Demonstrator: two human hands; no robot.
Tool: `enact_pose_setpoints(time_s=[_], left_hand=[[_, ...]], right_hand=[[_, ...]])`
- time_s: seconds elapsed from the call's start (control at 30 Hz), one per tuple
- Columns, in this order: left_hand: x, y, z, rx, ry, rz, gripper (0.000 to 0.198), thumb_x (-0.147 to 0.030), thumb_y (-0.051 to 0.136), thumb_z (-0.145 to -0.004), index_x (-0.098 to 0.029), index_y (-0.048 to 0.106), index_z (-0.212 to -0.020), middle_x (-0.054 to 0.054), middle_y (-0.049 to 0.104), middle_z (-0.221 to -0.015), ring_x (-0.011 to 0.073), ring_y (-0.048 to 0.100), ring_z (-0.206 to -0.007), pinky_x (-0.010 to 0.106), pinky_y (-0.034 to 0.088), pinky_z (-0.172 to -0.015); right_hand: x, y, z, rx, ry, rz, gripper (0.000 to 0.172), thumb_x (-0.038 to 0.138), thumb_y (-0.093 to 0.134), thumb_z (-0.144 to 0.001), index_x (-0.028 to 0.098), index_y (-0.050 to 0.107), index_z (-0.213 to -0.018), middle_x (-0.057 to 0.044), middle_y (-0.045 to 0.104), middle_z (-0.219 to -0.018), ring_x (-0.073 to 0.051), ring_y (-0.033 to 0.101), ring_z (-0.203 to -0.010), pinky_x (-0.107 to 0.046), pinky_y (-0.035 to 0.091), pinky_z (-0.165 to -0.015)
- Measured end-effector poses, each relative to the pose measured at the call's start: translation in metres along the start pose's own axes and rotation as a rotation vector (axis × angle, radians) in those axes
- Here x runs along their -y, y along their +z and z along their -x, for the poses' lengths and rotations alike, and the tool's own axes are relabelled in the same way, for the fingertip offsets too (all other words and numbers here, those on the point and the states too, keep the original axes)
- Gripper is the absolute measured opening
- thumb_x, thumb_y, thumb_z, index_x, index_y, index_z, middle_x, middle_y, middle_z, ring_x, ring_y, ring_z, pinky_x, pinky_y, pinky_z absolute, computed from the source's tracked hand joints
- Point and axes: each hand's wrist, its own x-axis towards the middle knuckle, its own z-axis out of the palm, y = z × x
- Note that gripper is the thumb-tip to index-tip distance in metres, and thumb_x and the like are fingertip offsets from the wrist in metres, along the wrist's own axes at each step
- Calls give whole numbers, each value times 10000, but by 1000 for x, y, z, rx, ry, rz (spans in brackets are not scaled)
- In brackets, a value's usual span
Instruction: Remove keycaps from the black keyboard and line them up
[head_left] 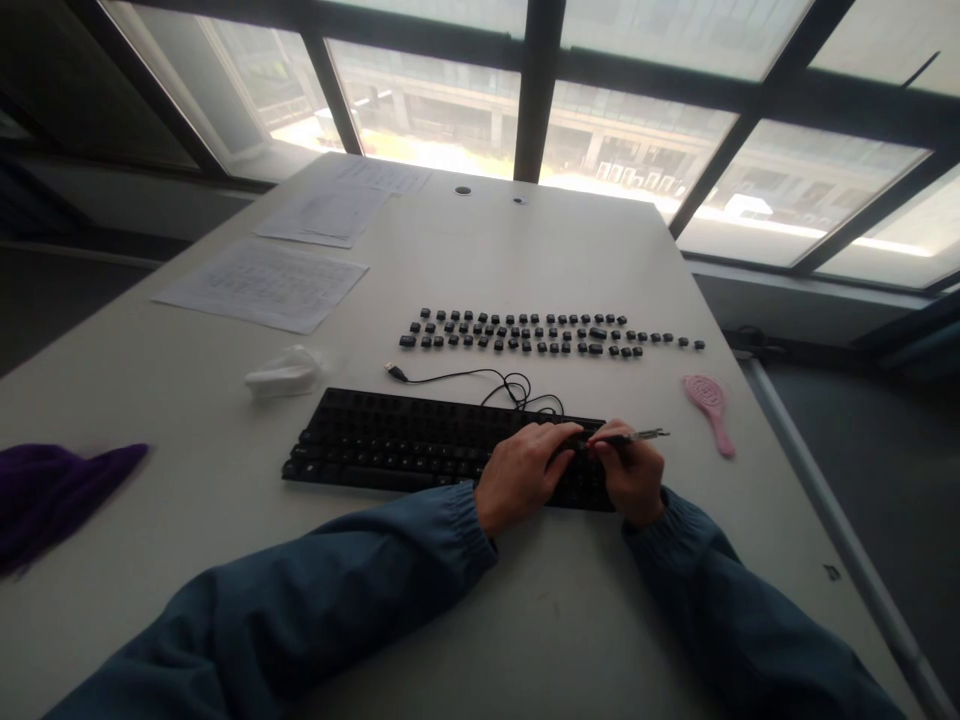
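A black keyboard [390, 445] lies flat on the white table [480, 260], its cable [465, 378] coiled behind it. My left hand [525, 470] rests on the keyboard's right end, fingers curled down onto it. My right hand [634, 475] is closed on a thin pen-like tool [637, 435], whose tip meets the keyboard beside my left fingers. Rows of loose black keycaps [540, 332] are laid out on the table behind the keyboard.
A pink brush [709, 405] lies to the right of the keyboard. A crumpled white tissue [285, 372] sits to the left, purple cloth [52, 490] at the left edge. Printed sheets [262, 285] lie at the back left. Windows rise behind the table.
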Motion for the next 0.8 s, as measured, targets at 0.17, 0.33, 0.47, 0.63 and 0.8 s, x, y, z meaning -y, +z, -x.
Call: enact_pose_setpoints(time_s=[0.17, 0.33, 0.47, 0.63, 0.8], left_hand=[[1, 0, -1, 39, 60, -18, 270, -305, 498, -1000, -277, 615, -1242, 28, 638, -1066, 180, 615, -1006, 274, 503, -841], [2, 1, 0, 22, 53, -17, 227, -322, 522, -990, -248, 628, -1176, 37, 640, -1062, 181, 614, -1010, 280, 507, -857], [0, 1, 1, 51, 97, -61, 260, -327, 464, -1020, -237, 598, -1224, 45, 634, -1034, 177, 609, -967, 288, 511, -842], [4, 2, 0, 81, 107, -46, 255, -388, 450, -1026, -219, 626, -1099, 39, 646, -1004, 184, 607, -960, 291, 495, -841], [9, 1, -3, 120, 109, 94, 288, -459, 532, -975, -214, 637, -1086, 31, 677, -1024, 182, 628, -955, 284, 484, -852]], right_hand=[[4, 0, -1, 58, -58, 13, 87, 213, 617, -914, 204, 687, -862, -31, 629, -730, -183, 608, -662, -334, 484, -628], [4, 0, 1, 110, -48, -27, 111, 248, 600, -924, 205, 676, -856, -46, 650, -746, -198, 623, -688, -352, 503, -640], [3, -1, 1, 128, -48, -103, 129, 273, 590, -931, 206, 667, -853, -37, 637, -721, -193, 616, -652, -351, 501, -621], [6, -1, 1, 129, -23, -163, 159, 297, 579, -944, 199, 665, -853, -46, 631, -728, -177, 590, -604, -334, 480, -568], [8, -2, -2, 137, 19, -284, 209, 342, 561, -959, 198, 653, -838, -47, 623, -714, -188, 595, -632, -332, 471, -568]])
